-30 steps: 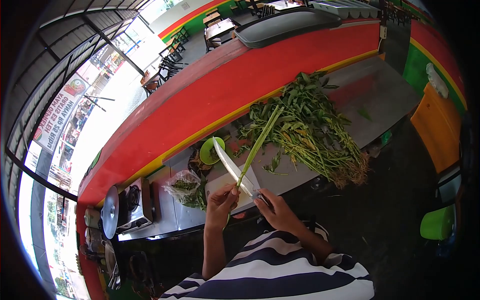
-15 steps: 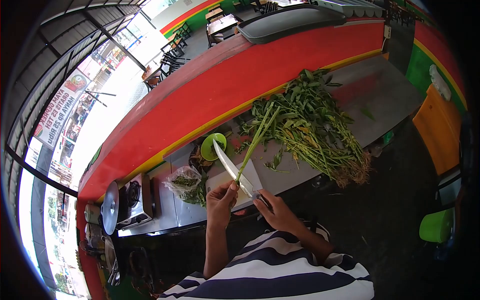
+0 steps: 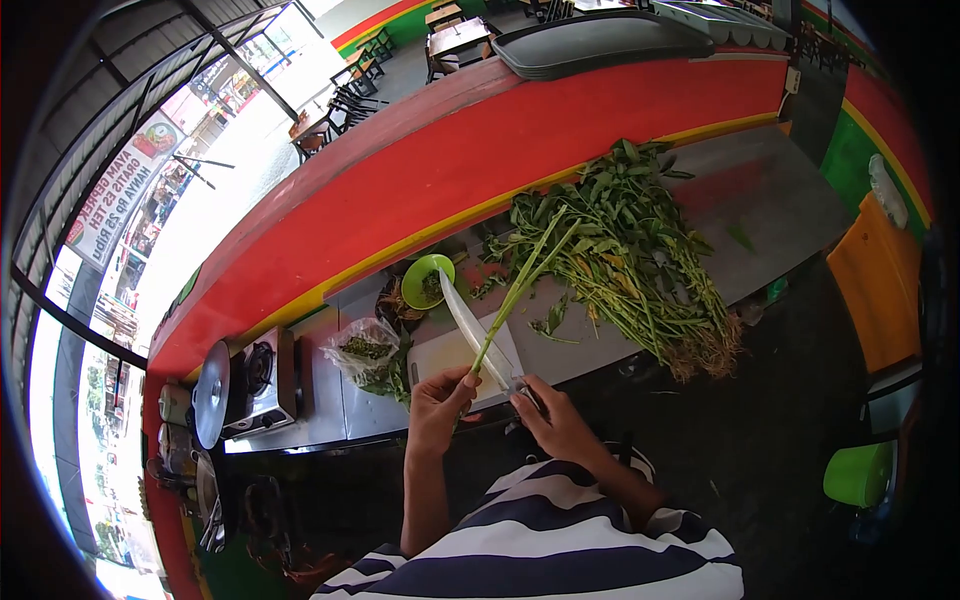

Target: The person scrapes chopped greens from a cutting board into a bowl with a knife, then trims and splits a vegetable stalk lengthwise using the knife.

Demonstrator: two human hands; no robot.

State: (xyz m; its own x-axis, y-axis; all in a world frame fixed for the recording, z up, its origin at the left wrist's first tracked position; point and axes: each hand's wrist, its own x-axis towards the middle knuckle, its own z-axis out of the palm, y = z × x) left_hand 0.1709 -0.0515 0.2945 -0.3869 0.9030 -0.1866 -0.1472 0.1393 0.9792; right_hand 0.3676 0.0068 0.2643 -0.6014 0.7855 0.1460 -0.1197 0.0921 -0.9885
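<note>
Long green stalks rise from my left hand, whose fingers are pinched round their lower ends. My right hand is closed on the handle of a large knife. Its blade points up and left, close beside the stalks, over a white cutting board. Behind the blade's tip, a green bowl with dark bits in it stands tilted. To the right, a big heap of leafy greens with roots lies on the metal counter.
A clear plastic bag of greens lies left of the board. Farther left are a gas stove and a round metal lid. A red wall runs behind the counter, with black trays on top. A green bucket is at right.
The knife's blade has swung slightly upright and to the right. The stalks' tops have spread apart and shifted right. The whole view has moved a little.
</note>
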